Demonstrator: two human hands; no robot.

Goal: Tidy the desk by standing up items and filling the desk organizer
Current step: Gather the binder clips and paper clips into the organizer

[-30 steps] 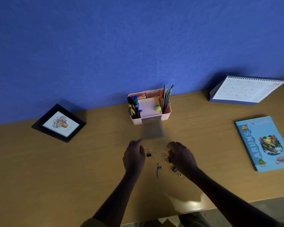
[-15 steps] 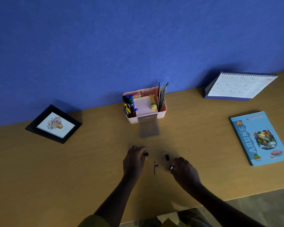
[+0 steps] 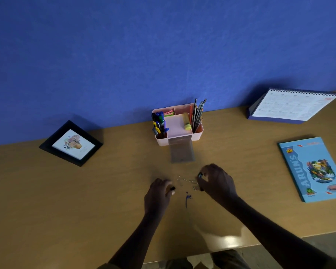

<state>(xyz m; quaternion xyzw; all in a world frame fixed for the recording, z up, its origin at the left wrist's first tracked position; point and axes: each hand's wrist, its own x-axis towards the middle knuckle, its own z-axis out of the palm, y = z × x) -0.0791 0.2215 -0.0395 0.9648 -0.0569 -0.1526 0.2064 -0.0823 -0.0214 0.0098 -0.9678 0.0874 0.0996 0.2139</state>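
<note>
- Fingers [image 3: 165,183] of left hand [image 3: 158,195] pinched on small black metal binder clip [image 3: 172,188].
- Right hand [image 3: 218,181] curled round second black binder clip [image 3: 200,175], beside loose wire paper clips [image 3: 186,181].

Home or office desk [image 3: 66,200], blue wall [image 3: 124,55], organizer [image 3: 177,126] of pens, calendar [image 3: 291,106], notebook [image 3: 314,169], framed picture [image 3: 72,143]

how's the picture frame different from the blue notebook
The picture frame has a black border round a white floral print; the notebook has a blue cover. The frame looks near square, the notebook oblong. The frame sits left of the organizer, the notebook right. Both rest on the desk.
</note>
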